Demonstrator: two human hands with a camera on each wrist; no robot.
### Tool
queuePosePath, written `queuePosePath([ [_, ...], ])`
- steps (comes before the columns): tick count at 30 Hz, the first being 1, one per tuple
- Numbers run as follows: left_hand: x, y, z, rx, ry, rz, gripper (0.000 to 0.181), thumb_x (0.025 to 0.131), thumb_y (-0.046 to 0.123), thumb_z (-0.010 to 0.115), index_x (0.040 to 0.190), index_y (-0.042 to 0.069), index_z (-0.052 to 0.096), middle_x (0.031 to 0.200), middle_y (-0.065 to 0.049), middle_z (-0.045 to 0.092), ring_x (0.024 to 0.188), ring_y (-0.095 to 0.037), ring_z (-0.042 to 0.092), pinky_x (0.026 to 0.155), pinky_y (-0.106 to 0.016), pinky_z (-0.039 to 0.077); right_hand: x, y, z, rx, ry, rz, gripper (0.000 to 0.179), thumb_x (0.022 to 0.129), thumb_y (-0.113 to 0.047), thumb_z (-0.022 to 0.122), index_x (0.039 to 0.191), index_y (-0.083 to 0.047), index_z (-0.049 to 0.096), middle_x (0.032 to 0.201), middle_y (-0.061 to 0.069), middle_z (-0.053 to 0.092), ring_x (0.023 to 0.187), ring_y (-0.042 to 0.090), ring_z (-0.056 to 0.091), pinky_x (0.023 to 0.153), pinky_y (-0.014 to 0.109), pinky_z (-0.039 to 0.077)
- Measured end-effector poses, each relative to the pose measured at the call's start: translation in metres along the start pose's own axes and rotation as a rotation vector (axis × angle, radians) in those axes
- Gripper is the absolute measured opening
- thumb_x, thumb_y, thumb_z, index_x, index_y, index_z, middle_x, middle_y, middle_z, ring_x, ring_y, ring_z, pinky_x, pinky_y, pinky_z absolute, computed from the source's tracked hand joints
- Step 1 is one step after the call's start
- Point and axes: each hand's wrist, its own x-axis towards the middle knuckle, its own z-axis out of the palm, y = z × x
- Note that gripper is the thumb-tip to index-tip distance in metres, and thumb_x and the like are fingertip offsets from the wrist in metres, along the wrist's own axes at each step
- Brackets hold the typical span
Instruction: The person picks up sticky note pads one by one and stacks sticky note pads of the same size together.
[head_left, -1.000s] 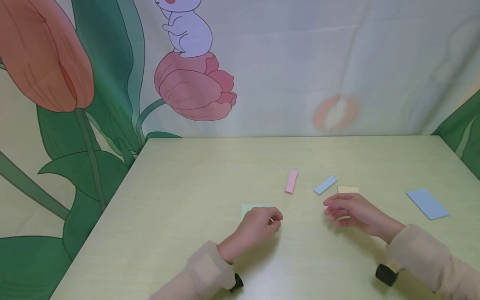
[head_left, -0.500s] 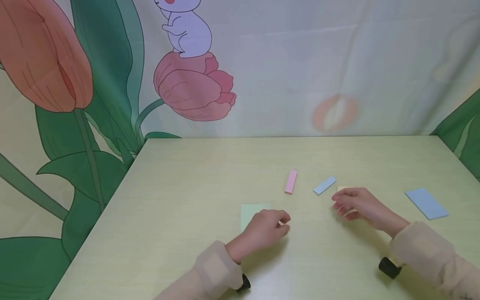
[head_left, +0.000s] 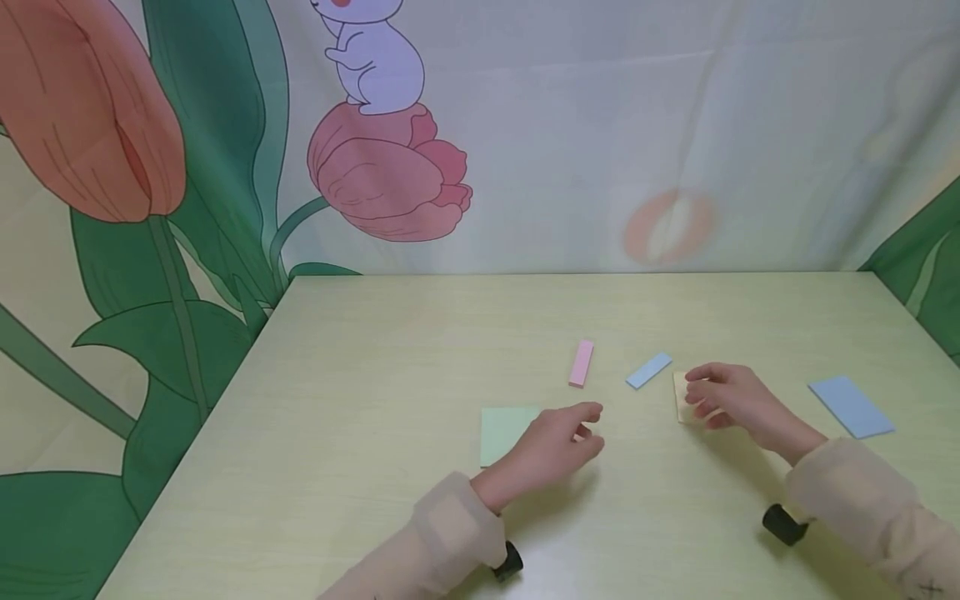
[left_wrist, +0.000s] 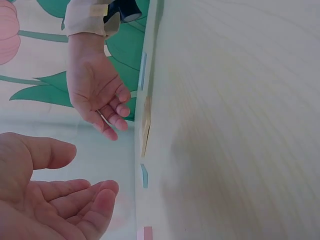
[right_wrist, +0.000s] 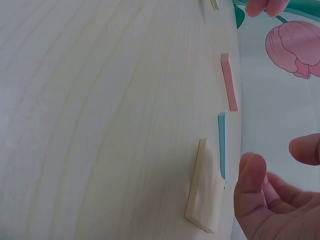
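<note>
My left hand (head_left: 546,446) hovers over the table just right of a flat pale green square (head_left: 501,432), partly covering it; its fingers are loosely bent, with nothing between them. A cream-coloured flat block (head_left: 680,402) lies under my right hand (head_left: 741,407), which hides most of it in the head view. The right wrist view shows this block (right_wrist: 206,192) whole, with a gap between it and the relaxed fingers of that hand (right_wrist: 275,207). Neither hand holds anything. Beyond them lie a narrow pink strip (head_left: 581,363) and a narrow light blue strip (head_left: 648,370).
A larger blue rectangle (head_left: 852,407) lies right of my right hand. The pale wooden table (head_left: 360,400) ends at the back against a printed curtain (head_left: 555,133) with flowers and a white animal. A small black device (head_left: 783,525) hangs below the right sleeve.
Both hands have shifted to the right. More of the green square shows now. My right hand has come from in front of the cream block to above it, and its left edge is uncovered.
</note>
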Motion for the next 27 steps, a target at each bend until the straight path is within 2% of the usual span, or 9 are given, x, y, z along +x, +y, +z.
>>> queuePosePath([
  [5, 0.006, 0.002, 0.002, -0.062, 0.017, -0.016, 0.04, 0.088, 0.018, 0.046, 0.128, 0.011, 0.045, 0.124, -0.003, 0.053, 0.103, -0.013, 0.056, 0.079, -0.021, 0.046, 0.002, 0.004, -0.005, 0.009, 0.068, 0.012, 0.054, 0.088, -0.023, 0.046, 0.13, 0.007, 0.029, 0.106, 0.018, 0.051, 0.077, 0.017, 0.055, 0.066, 0.029, 0.051],
  [9, 0.011, 0.005, 0.005, -0.093, 0.032, -0.003, 0.038, 0.089, 0.016, 0.044, 0.126, 0.01, 0.047, 0.124, -0.003, 0.053, 0.102, -0.013, 0.057, 0.079, -0.021, 0.045, 0.001, 0.004, -0.009, 0.009, 0.069, 0.012, 0.058, 0.089, -0.023, 0.044, 0.132, 0.01, 0.024, 0.117, 0.028, 0.045, 0.082, 0.018, 0.056, 0.069, 0.026, 0.05],
  [15, 0.017, 0.011, 0.009, -0.112, 0.039, -0.006, 0.037, 0.089, 0.013, 0.043, 0.125, 0.01, 0.049, 0.123, -0.002, 0.055, 0.101, -0.013, 0.057, 0.079, -0.02, 0.044, 0.003, 0.003, -0.012, -0.02, 0.08, 0.085, 0.054, 0.091, -0.023, 0.041, 0.132, 0.01, 0.025, 0.121, 0.029, 0.044, 0.088, 0.021, 0.056, 0.072, 0.026, 0.05],
  [19, 0.024, 0.012, 0.014, -0.131, 0.033, -0.016, 0.036, 0.089, 0.012, 0.043, 0.125, 0.009, 0.049, 0.123, -0.003, 0.055, 0.102, -0.014, 0.056, 0.082, -0.02, 0.043, 0.005, 0.007, -0.016, -0.046, 0.096, 0.106, 0.05, 0.092, -0.025, 0.039, 0.128, 0.01, 0.032, 0.112, 0.025, 0.051, 0.084, 0.019, 0.056, 0.07, 0.027, 0.051],
  [22, 0.028, 0.012, 0.019, -0.158, 0.024, -0.025, 0.036, 0.09, 0.012, 0.044, 0.125, 0.008, 0.049, 0.124, -0.003, 0.054, 0.103, -0.014, 0.056, 0.085, -0.021, 0.043, 0.005, 0.011, -0.018, -0.043, 0.109, 0.114, 0.046, 0.092, -0.024, 0.041, 0.123, 0.011, 0.038, 0.099, 0.017, 0.056, 0.078, 0.014, 0.056, 0.068, 0.026, 0.051],
  [27, 0.033, 0.017, 0.025, -0.211, 0.013, -0.031, 0.037, 0.09, 0.012, 0.044, 0.127, 0.007, 0.047, 0.125, -0.004, 0.053, 0.106, -0.015, 0.055, 0.087, -0.022, 0.042, 0.006, 0.015, -0.022, -0.011, 0.111, 0.123, 0.043, 0.09, -0.02, 0.042, 0.119, 0.012, 0.041, 0.084, 0.005, 0.057, 0.07, 0.009, 0.055, 0.064, 0.025, 0.052],
])
